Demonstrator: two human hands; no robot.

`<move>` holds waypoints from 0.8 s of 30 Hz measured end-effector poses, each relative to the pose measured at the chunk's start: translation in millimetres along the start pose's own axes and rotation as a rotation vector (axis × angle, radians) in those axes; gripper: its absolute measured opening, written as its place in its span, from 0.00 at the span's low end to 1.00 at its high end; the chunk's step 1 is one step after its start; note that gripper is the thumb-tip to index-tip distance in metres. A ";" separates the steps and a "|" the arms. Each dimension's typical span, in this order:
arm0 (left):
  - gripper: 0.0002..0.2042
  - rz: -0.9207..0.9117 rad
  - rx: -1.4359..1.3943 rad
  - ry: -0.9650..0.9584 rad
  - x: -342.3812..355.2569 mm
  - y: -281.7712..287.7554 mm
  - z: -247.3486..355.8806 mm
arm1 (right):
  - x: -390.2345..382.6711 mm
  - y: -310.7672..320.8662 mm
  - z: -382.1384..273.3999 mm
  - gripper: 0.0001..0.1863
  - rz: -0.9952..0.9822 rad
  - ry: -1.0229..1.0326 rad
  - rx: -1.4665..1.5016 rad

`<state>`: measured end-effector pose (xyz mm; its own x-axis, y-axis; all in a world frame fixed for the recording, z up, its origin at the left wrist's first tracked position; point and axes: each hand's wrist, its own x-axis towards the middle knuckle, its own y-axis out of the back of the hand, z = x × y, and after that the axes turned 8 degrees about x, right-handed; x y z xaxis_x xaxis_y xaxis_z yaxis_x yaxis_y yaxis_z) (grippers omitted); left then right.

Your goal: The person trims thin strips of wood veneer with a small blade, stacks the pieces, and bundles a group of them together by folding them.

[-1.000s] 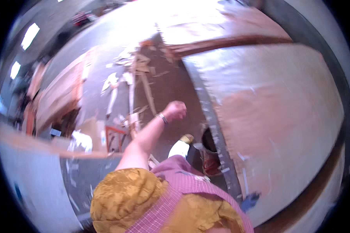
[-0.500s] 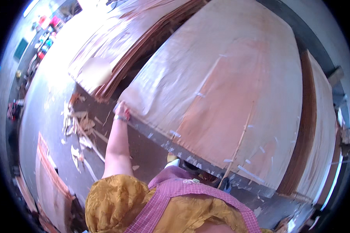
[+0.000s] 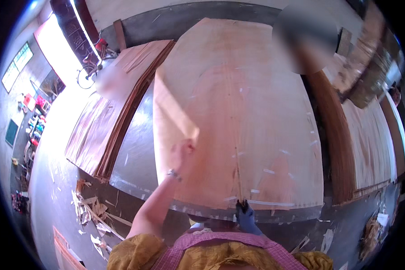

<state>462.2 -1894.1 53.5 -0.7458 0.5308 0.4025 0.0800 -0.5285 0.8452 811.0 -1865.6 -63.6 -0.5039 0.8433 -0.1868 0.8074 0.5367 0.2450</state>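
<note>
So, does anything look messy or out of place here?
Yes: loose pale scraps lie strewn on the floor at left, like uncleared litter. Also, a light strip or fold slants across the wide wood sheet by the left hand; blur hides which.

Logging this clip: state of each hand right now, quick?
Left hand: closed, holding the lifted edge of the thin sheet.
Right hand: gloved, at the sheet's near edge; open or closed cannot be told.

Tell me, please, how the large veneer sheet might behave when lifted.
The veneer sheet probably flops, since a flap seems bent over at the left hand. It looks thin, so likely light. It may split along the dark line running toward the right hand.
</note>
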 end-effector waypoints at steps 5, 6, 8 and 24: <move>0.08 -0.494 -0.198 -0.214 -17.3 -81.8 191.8 | 61.4 30.3 58.9 0.15 -0.040 0.083 -0.106; 0.08 -0.459 -0.200 -0.276 -28.9 -101.4 200.3 | 61.5 28.8 31.5 0.16 -0.122 -0.013 -0.024; 0.08 -0.490 -0.260 -0.327 -40.9 -131.0 232.6 | 67.6 34.1 -4.1 0.17 -0.242 -0.277 0.171; 0.14 -0.869 -0.531 -0.524 -98.7 -181.6 372.1 | -2.4 82.6 -4.3 0.20 0.134 -0.020 -0.325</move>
<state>767.4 -1604.1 -8.9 -0.0347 0.9985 -0.0425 -0.7100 0.0053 0.7042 877.6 -1823.1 -38.8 -0.3914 0.9079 -0.1498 0.7245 0.4044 0.5581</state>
